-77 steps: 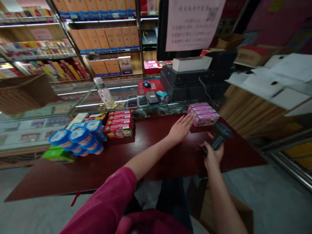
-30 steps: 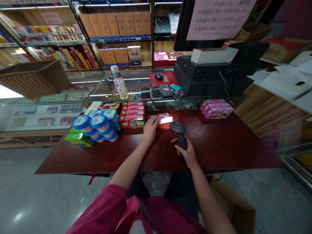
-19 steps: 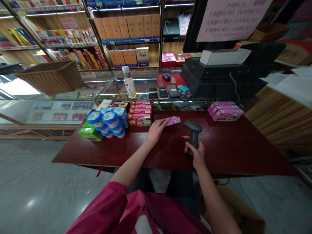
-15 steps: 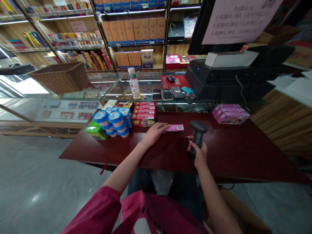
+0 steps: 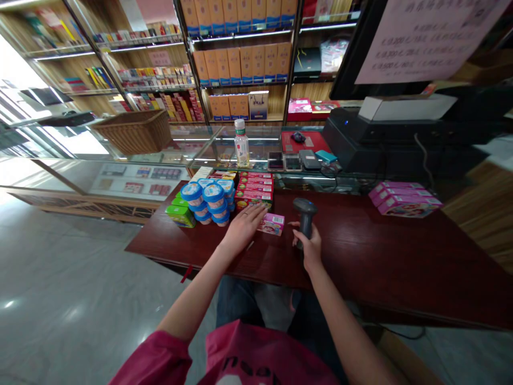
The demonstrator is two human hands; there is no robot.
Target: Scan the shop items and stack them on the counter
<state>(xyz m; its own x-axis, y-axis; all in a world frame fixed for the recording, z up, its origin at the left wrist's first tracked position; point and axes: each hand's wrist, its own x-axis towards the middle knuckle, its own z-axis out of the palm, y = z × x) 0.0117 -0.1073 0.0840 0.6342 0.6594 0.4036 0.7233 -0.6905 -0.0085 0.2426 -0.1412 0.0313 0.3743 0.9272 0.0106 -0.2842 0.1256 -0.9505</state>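
Note:
My left hand is at the left end of a small pink box, its fingers over the top and far side and the thumb largely hidden. The box stands on the dark wooden counter with a barcode on its upper face. In my right hand is a black handheld barcode scanner, held upright by its handle just right of the box. Beyond my left hand are stacked red boxes, blue-lidded tubs and green packs.
More pink boxes sit at the counter's right. Behind the counter is a glass case bearing a bottle, a red mat and small devices. A monitor rises at the right, a wicker basket at the left.
The pink box has moved left and nearer to me with my left hand, and has turned to show its printed front. The scanner has come left with my right hand. The view has shifted.

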